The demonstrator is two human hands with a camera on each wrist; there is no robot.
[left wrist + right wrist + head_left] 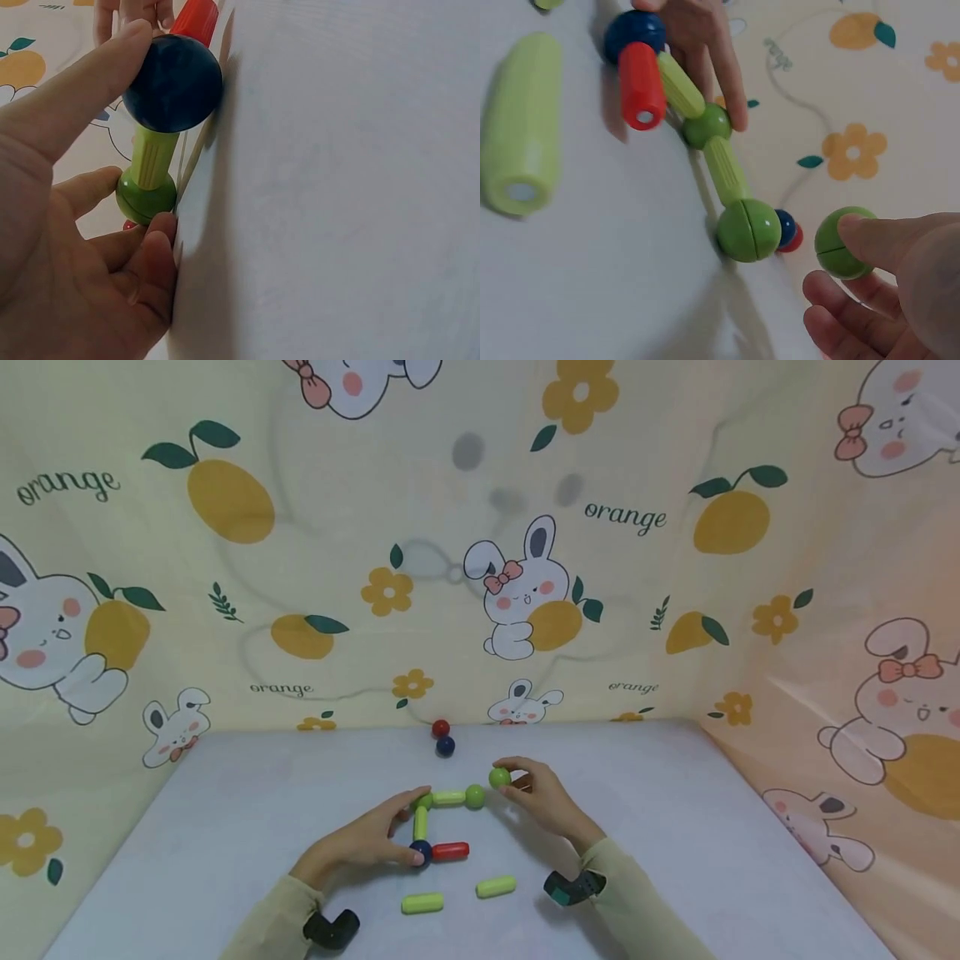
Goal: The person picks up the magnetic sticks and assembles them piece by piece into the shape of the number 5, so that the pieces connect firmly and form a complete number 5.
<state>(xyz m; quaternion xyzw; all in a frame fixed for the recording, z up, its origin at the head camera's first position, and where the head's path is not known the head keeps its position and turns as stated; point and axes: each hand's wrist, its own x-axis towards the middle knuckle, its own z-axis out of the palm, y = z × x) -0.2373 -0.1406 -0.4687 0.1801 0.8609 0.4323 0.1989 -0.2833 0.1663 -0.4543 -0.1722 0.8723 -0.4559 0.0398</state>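
My left hand (363, 837) holds a joined frame of magnetic building balls and rods. Its thumb presses the dark blue ball (176, 84) at the near corner, and its fingers touch the green corner ball (707, 126). A yellow-green rod (421, 824) links those two. From the blue ball a red rod (451, 851) points right. Another yellow-green rod (725, 171) runs from the corner ball to a green end ball (475, 796). Just right of that end ball, my right hand (547, 797) pinches a separate green ball (844, 242) between thumb and fingers, apart from the frame.
Two loose yellow-green rods, a left one (422, 903) and a right one (496, 887), lie on the white table (225, 827) nearer me. At the back are a red ball (441, 728) and a blue ball (446, 746). A printed curtain (450, 677) stands behind.
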